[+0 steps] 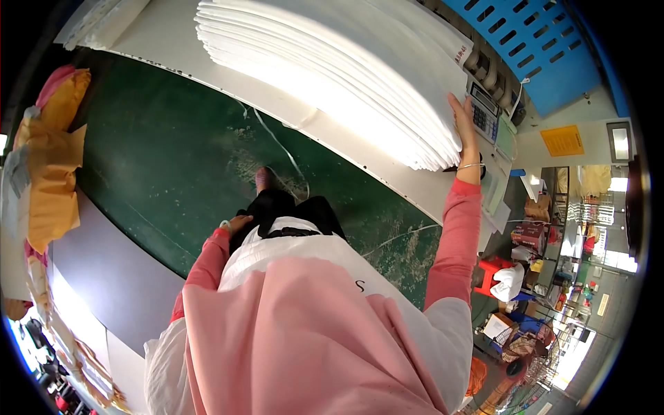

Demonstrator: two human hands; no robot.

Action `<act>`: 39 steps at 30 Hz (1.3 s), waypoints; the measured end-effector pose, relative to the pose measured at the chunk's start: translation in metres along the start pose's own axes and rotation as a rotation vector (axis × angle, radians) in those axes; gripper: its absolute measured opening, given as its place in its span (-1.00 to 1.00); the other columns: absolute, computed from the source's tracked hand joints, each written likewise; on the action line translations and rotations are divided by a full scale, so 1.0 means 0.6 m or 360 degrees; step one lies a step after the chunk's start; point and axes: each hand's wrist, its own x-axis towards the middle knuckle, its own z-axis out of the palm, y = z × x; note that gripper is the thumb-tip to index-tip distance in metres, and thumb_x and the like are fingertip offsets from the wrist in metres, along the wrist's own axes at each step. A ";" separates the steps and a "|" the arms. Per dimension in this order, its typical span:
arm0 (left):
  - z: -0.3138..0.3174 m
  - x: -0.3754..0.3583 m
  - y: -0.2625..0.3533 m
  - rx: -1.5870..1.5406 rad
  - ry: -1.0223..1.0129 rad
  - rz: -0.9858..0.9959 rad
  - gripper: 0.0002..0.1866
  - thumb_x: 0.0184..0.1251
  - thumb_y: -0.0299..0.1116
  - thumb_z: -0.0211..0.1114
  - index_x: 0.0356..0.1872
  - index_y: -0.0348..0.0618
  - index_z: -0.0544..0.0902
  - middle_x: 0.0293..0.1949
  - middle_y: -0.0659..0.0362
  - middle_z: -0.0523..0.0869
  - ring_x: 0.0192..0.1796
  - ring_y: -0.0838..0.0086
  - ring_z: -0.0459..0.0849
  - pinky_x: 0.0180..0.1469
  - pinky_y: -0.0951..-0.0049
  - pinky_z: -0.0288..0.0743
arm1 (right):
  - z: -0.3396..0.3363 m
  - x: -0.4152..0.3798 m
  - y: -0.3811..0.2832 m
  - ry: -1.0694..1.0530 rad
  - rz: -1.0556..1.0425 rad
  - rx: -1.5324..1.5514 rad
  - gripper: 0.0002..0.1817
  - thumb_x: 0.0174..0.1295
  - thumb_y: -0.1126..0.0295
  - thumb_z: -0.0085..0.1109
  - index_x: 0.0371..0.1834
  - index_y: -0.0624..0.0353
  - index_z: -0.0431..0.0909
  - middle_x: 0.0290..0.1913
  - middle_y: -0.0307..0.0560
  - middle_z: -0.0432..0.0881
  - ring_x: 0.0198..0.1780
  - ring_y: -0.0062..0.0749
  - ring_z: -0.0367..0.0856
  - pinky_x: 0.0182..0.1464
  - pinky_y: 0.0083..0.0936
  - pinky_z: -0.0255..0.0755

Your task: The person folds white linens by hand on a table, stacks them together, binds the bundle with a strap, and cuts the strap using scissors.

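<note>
A tall stack of white folded sheets (332, 76), perhaps cloth or paper, lies on the white table at the top of the view. My right hand (466, 135) rests against the stack's right end, fingers stretched along its edge, beside a calculator (484, 114). Its palm side is partly hidden, and it does not grip the stack. Down at my thigh, over black trousers (273, 207), hangs my left hand (240, 223). Its fingers look loosely extended, with nothing visible in them.
The white table's edge (346, 153) runs diagonally above a green floor (159, 131). A white cord (280, 146) trails on the floor. At the right stand a blue slotted rack (532, 48), a red stool (490, 273) and a fan (515, 370). Brown paper (55, 180) lies at the left.
</note>
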 end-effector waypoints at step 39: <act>0.021 -0.009 0.017 0.0135 0.0363 -0.0359 -0.35 0.22 0.14 0.12 0.17 -0.17 0.49 0.22 0.03 0.47 0.28 0.24 0.39 0.25 0.26 0.23 | -0.020 0.037 0.053 -0.0068 -0.0171 0.0136 -0.02 0.21 -0.05 0.10 0.46 0.26 -0.26 0.47 0.10 -0.15 0.45 -0.20 -0.08 0.37 -0.42 -0.10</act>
